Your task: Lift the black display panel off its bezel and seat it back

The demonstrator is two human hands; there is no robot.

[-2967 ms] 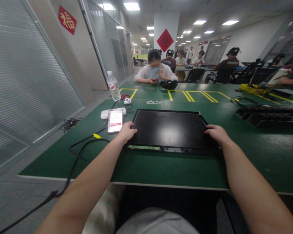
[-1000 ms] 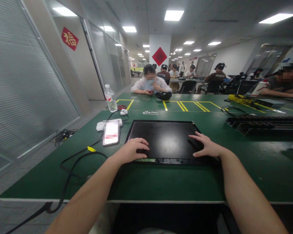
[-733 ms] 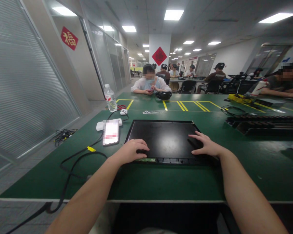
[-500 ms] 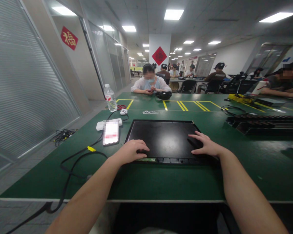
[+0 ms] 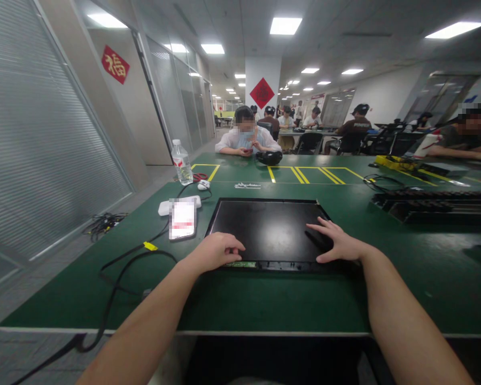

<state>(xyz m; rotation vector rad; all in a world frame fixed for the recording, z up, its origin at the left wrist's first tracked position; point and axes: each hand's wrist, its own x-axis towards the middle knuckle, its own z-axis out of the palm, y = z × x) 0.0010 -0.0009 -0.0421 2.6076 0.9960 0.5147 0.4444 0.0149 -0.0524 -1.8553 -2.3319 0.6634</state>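
Note:
A black flat screen panel (image 5: pixel 264 227) lies face up on the green table in front of me. A strip of green circuit board (image 5: pixel 244 264) shows along its near edge. My left hand (image 5: pixel 217 249) is over the panel's near left corner, fingers bent with a small gap between thumb and forefinger. Over the right side, my right hand (image 5: pixel 339 241) is spread, thumb and fingers wide apart. Whether the fingertips press on the surface or hover just above it, I cannot tell. Neither hand shows anything gripped.
To the left are a lit phone (image 5: pixel 183 219), a white device (image 5: pixel 165 207), a black cable (image 5: pixel 116 289) and a water bottle (image 5: pixel 182 166). Small silvery pieces (image 5: pixel 247 186) lie beyond the panel. Long black parts (image 5: pixel 436 208) are at right. A person (image 5: pixel 246 136) sits across the table.
The fingers of my left hand have curled in, closer to the thumb. My right hand has shifted very slightly, still spread. The panel has stayed in place.

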